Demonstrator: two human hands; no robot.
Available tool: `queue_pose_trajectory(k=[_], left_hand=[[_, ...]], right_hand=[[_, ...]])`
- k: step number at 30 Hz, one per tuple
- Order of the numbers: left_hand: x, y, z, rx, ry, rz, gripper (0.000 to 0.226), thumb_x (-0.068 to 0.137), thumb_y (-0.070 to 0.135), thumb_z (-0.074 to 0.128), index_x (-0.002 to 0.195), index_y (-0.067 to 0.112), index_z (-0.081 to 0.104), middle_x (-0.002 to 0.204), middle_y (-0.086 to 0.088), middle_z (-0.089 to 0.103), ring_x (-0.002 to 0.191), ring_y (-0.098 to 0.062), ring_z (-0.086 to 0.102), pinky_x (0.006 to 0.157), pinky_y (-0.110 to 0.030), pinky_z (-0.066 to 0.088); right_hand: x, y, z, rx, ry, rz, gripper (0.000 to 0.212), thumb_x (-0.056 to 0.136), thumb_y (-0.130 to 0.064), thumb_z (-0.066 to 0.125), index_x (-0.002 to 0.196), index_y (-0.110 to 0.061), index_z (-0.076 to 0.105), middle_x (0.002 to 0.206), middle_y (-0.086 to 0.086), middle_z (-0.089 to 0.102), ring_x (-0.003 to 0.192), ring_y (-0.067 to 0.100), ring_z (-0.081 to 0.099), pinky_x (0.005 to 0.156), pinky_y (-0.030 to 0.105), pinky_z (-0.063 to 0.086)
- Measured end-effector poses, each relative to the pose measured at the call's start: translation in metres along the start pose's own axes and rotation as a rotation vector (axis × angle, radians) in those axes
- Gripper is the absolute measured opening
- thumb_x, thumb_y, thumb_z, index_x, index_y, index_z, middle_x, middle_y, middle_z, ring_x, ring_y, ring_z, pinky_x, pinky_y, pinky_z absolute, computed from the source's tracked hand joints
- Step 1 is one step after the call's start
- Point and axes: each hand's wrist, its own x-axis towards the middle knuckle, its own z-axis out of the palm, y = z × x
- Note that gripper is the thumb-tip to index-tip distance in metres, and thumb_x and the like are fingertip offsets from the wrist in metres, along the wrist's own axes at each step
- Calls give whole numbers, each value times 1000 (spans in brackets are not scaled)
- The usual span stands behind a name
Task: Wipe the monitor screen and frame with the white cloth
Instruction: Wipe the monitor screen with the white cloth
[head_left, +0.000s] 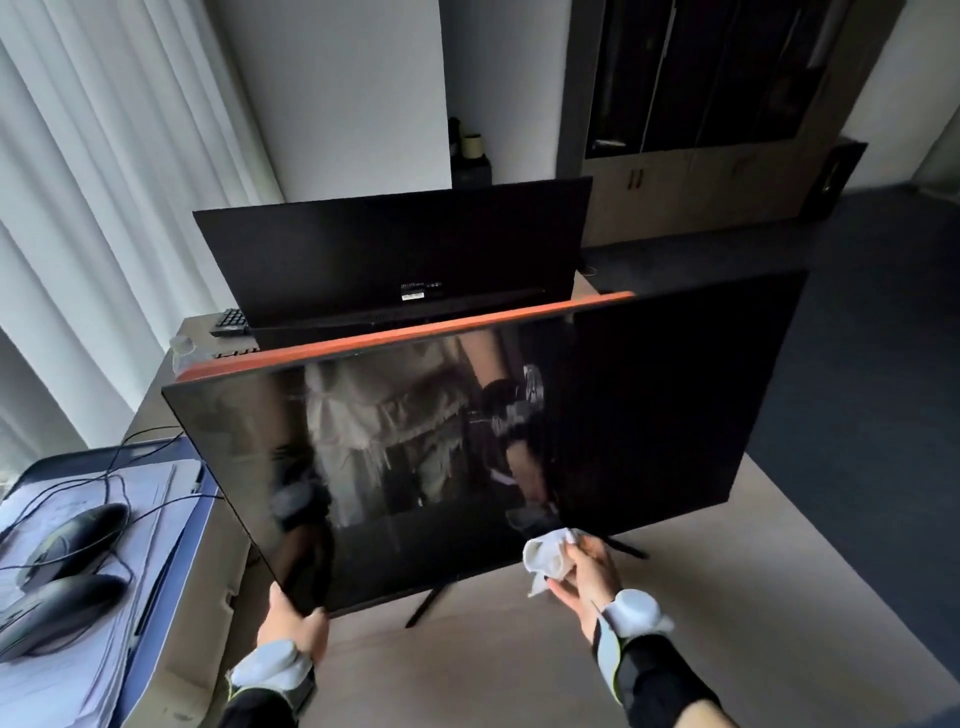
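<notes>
Two monitors (467, 457) on beige desk (493, 665)

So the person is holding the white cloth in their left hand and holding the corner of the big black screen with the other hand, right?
Not quite. The head view shows the white cloth in the right hand, at the monitor's bottom edge. The left hand is the one gripping the screen's lower corner.
</notes>
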Motion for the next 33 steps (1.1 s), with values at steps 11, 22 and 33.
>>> queue_pose_trajectory(k=[11,22,33], left_hand=[[5,1,-1,35,-95,-63,70,69,23,59,131,-1,39,118,-20,56,112,-34,54,97,-43,42],[-3,-6,13,17,115,-91,27,79,-2,55,103,8,46,86,-12,62,84,-35,61,69,-32,37],[-9,3,2,30,72,-18,52,80,-4,56,130,9,50,87,-11,60,78,-24,51,71,-28,34]], right_hand=[[52,-28,-58,-177,60,-5,28,97,-11,48,123,0,49,111,19,52,100,33,52,71,41,50],[84,55,10,-763,-44,-167,17,82,-1,63,97,7,65,106,29,65,103,39,59,91,38,42],[-4,132,100,-399,-1220,204,122,67,-80,50,104,36,48,101,55,51,106,57,54,80,10,45]])
